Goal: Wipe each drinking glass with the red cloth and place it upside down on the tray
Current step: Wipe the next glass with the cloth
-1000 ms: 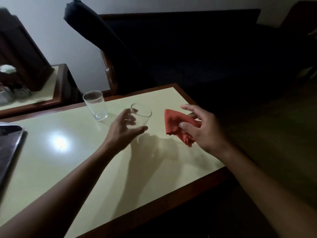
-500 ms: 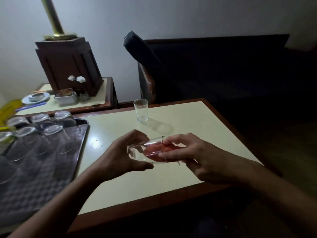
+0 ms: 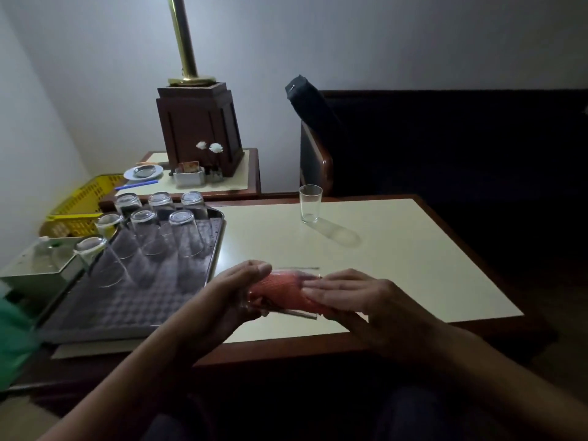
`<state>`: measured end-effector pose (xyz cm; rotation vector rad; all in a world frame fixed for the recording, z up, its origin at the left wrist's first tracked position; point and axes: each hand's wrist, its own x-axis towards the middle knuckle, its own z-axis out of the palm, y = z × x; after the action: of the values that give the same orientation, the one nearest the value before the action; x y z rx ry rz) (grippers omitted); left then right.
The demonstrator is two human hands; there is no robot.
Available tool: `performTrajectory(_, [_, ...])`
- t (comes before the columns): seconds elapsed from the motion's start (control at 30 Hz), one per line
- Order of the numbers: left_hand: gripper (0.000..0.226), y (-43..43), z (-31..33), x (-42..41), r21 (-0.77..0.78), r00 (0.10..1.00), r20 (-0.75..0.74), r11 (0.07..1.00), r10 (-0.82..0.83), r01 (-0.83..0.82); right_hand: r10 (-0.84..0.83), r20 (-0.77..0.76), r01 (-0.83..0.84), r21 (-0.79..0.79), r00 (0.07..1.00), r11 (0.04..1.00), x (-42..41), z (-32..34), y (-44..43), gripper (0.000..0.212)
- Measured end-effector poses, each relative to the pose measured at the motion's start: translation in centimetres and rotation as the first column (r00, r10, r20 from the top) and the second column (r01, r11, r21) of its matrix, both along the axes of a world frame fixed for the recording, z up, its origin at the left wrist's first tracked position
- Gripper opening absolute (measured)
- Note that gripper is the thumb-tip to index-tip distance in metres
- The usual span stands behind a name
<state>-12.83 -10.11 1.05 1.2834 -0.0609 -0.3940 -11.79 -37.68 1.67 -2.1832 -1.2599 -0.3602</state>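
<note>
My left hand (image 3: 230,300) grips the base end of a clear drinking glass (image 3: 283,275) that lies on its side above the table's front edge. The red cloth (image 3: 283,289) is stuffed inside the glass, and my right hand (image 3: 362,300) pushes it in at the mouth with fingers around the rim. A grey tray (image 3: 133,310) at the left carries several glasses upside down (image 3: 186,232). One more glass (image 3: 310,203) stands upright at the back of the cream table (image 3: 413,259).
A side table behind holds a dark wooden lamp base (image 3: 199,128), a saucer (image 3: 143,171) and a small white holder (image 3: 189,176). A yellow basket (image 3: 82,202) and a white tub (image 3: 41,265) sit left of the tray. A dark sofa (image 3: 445,141) borders the far side.
My left hand picked the glass up off the table and brought it toward me. My right hand pushed the red cloth deeper into it. The view swung left, and the tray came into sight.
</note>
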Motion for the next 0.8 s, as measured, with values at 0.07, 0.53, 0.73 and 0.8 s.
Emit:
performTrajectory(0.07, [0.058, 0.5, -0.4, -1.0, -0.027, 0.995, -0.088, 0.998, 0.045, -0.048, 0.034, 0.128, -0.003, -0.238, 0.991, 0.971, -0.6, -0.6, -0.5, 0.066])
performTrajectory(0.53, [0.043, -1.4, 2.4, -5.4, 0.35, 0.911, 0.412, 0.927, -0.023, -0.135, 0.365, -0.834, 0.057, 0.424, 0.413, 0.904, -4.4, 0.7, 3.4, 0.046])
performTrajectory(0.73, [0.059, -1.0, 2.2, -4.4, 0.185, 0.998, -0.065, 0.983, 0.007, 0.006, 0.081, -0.7, 0.105, 0.218, 0.709, 0.97, -3.8, 0.4, 3.1, 0.065])
performTrajectory(0.8, [0.063, -0.4, 2.5, -4.1, 0.086, 0.992, -0.104, 0.993, -0.07, 0.079, 0.066, -0.639, 0.06, 0.174, 0.766, 0.983, -3.6, 0.3, 3.2, 0.066])
